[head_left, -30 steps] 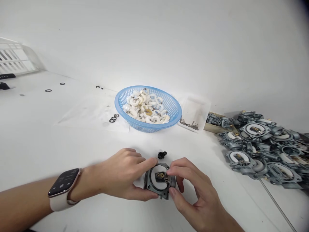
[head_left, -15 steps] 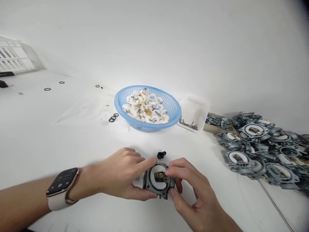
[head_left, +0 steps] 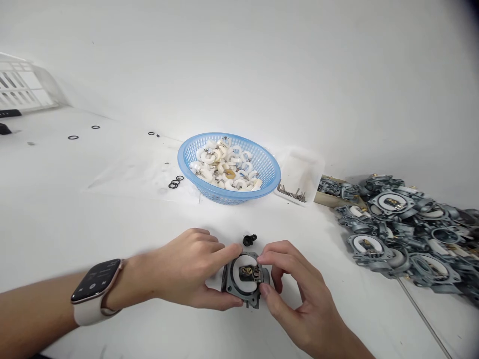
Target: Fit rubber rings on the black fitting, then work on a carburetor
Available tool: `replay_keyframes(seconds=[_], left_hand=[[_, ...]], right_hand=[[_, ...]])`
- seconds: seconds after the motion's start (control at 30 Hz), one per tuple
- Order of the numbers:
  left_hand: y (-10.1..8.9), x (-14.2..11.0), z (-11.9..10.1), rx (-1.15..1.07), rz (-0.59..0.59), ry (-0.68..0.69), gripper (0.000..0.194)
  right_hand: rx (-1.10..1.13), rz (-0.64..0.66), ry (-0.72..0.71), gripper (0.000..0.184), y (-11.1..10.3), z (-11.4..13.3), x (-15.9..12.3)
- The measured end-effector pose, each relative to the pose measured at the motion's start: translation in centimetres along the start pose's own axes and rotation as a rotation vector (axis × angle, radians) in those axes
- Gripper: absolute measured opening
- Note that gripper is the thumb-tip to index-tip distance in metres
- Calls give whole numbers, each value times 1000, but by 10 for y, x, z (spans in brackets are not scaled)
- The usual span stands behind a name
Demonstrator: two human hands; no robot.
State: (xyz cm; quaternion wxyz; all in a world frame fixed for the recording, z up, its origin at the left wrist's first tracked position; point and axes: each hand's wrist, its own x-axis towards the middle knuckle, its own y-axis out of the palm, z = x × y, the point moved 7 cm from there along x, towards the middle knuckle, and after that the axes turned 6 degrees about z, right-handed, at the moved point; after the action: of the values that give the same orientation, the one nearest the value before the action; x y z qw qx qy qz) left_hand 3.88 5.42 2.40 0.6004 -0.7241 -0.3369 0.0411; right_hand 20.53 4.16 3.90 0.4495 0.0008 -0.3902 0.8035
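A grey metal carburetor body (head_left: 243, 279) with a white round insert and brass parts rests on the white table between my hands. My left hand (head_left: 187, 271), with a smartwatch on its wrist, grips the body's left side with thumb and forefinger. My right hand (head_left: 299, 299) pinches the body's right edge, forefinger on top and thumb below. A small black plug (head_left: 249, 240) lies on the table just behind the body.
A blue basket (head_left: 262, 185) of several white curved parts stands behind. Right of it is a clear tray (head_left: 301, 177) with metal pins, then a heap of grey carburetor bodies (head_left: 404, 234). Black O-rings (head_left: 174, 183) lie left of the basket. A white crate (head_left: 22, 87) stands far left.
My right forefinger has shifted slightly upward along the body's right edge. The view has drifted a little; the hands and the body stay in place.
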Motion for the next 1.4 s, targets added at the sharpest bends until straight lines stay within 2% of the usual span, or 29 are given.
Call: replay_keyframes(seconds=[0.23,0.8,1.4], left_hand=[[1,1,1,-7,-3,3,47],[0,0,0,-1,-16,15,49],[2,1,1,-10,7,-5,47]], right_hand=[[36,30,-18,42,1,3,-2],[12,5,-14,37,0,1,1],[18,50,11,39,2,3,0]])
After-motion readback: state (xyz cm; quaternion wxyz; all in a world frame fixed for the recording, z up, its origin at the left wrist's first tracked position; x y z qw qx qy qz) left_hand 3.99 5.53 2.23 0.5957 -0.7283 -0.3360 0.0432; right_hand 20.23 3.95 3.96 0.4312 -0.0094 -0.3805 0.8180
